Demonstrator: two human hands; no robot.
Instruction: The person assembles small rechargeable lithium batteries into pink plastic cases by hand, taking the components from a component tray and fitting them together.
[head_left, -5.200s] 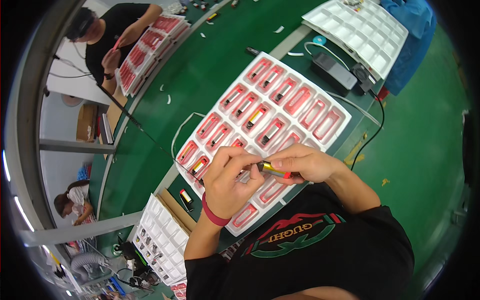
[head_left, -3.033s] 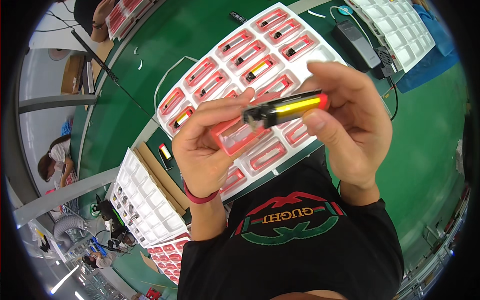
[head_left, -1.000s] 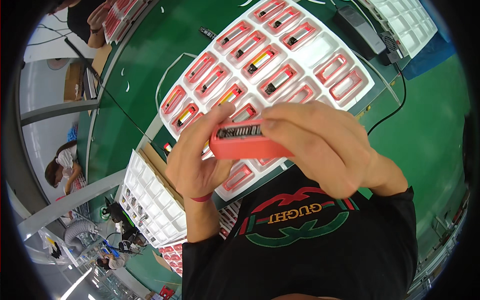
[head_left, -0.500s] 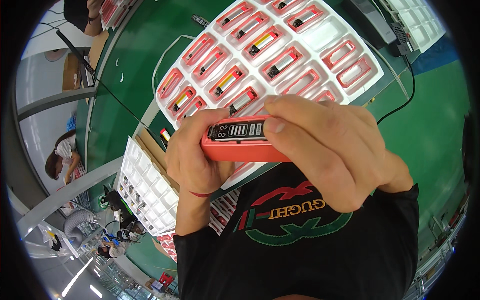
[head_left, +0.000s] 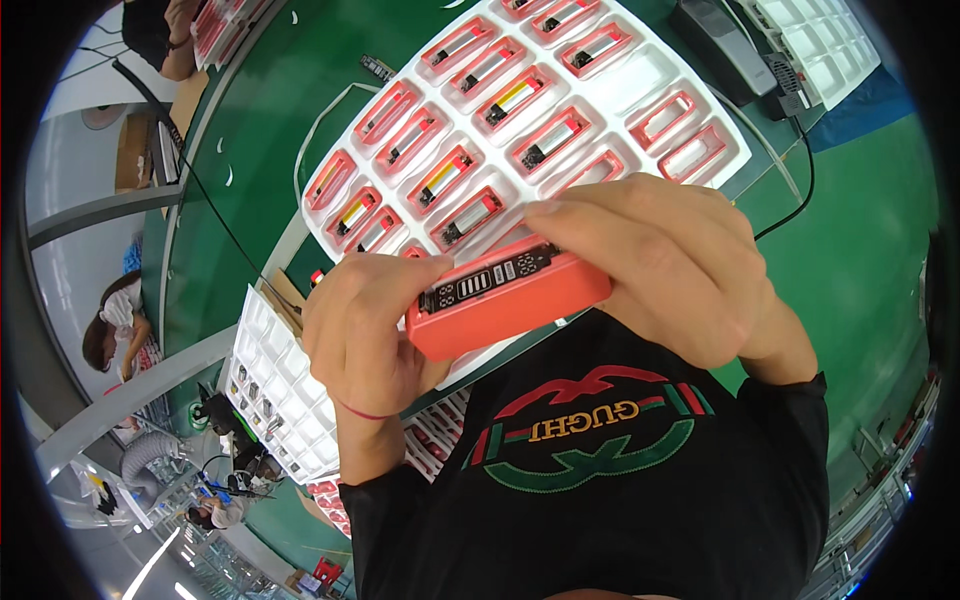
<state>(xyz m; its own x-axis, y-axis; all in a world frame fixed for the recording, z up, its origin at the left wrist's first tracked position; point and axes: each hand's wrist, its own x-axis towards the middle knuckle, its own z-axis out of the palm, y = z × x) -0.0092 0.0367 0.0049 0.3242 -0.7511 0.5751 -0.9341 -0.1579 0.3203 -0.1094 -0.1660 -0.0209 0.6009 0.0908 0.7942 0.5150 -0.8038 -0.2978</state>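
Casing [head_left: 510,305], red and long like a small box, is held up between both hands, above the near part of a white tray [head_left: 640,80] and in front of the black shirt [head_left: 590,520]. The left hand [head_left: 360,325] grips its left end, with a finger laid along the upper edge; the right hand [head_left: 685,265] grasps the right end, fingers bent over the top corner. A dark panel [head_left: 490,278] with pale markings is set lengthwise in the casing's upward side. Behind the hands, the tray's compartments carry red frames [head_left: 690,155], many with silver or yellow parts inside. A thin red wristband [head_left: 365,413] circles the left wrist. Left of that arm, a second white tray [head_left: 320,430] leans at a slant, small metal pieces in some compartments. Near the tray's far right side, a grey box [head_left: 715,45] lies on the green table [head_left: 250,160].
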